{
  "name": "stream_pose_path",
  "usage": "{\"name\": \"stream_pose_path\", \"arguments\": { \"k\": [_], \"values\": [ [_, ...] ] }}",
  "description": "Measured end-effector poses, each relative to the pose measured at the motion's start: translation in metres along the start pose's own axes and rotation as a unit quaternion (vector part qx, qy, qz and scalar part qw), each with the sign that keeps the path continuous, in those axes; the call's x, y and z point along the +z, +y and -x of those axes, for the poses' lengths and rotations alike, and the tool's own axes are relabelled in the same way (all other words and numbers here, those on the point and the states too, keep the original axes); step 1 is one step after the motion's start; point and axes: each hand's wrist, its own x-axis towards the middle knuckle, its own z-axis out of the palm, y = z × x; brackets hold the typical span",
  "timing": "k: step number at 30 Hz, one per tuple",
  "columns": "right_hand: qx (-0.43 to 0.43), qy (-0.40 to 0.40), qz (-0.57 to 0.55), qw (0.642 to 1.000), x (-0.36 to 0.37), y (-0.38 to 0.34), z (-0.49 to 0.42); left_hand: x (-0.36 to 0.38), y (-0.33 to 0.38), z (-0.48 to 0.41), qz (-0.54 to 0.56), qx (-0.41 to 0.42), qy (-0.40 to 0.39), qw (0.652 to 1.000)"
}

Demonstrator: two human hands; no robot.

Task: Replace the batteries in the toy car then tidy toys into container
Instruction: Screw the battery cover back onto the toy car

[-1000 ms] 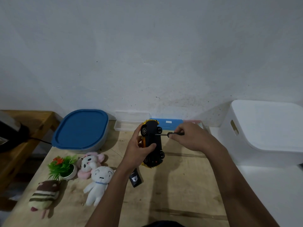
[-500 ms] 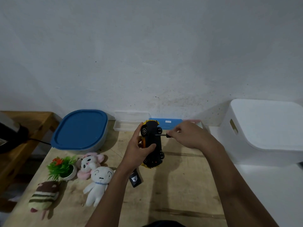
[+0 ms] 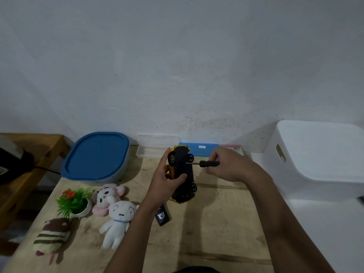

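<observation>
The toy car (image 3: 182, 174) is held off the desk (image 3: 216, 223), underside facing right, in front of the person. The left hand (image 3: 165, 180) has its fingers clamped round the car's body, thumb across the dark chassis. The right hand (image 3: 228, 166) has its fingers closed on the handle of a screwdriver (image 3: 204, 163), whose tip meets the chassis just beside the upper wheel.

Judgement: the battery cover screw is being worked. The shaft should stay square to the chassis, pressed in, with the left grip firm against twist; a slipped tip could mar the screw head.

Room: bare desk lies below and right of the right fingers. A small black item (image 3: 162, 215) lies under the left wrist. Plush toys (image 3: 118, 219) sit well left of the left fingers, a white bin (image 3: 315, 154) well right of the right fingers.
</observation>
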Motion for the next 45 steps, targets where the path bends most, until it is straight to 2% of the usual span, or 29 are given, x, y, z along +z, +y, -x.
{"name": "stream_pose_path", "arguments": {
  "k": [14,20,24,30,35,42,45],
  "values": [
    [0.0,0.048,-0.014,0.999,0.002,-0.003,-0.001,-0.005,0.005,-0.001,-0.005,0.016,0.004,1.0],
    [-0.008,0.035,-0.012,0.999,0.003,-0.005,0.002,-0.007,0.005,-0.004,-0.008,0.025,0.007,1.0],
    [-0.006,0.055,-0.013,0.998,0.0,-0.007,-0.001,-0.007,0.006,-0.004,-0.005,0.028,0.008,1.0],
    [-0.01,0.027,-0.009,1.0,0.002,-0.006,0.003,-0.006,0.009,-0.004,-0.008,0.03,0.006,0.999],
    [-0.013,0.068,-0.035,0.997,0.005,-0.007,0.004,-0.007,0.014,-0.003,-0.007,0.039,0.014,0.999],
    [0.006,0.022,-0.068,0.997,0.01,-0.011,0.009,-0.01,0.022,-0.002,-0.01,0.064,0.003,0.998],
    [0.001,0.029,-0.057,0.998,0.011,-0.012,0.009,-0.011,0.026,-0.003,-0.006,0.066,0.005,0.998]
  ]
}}
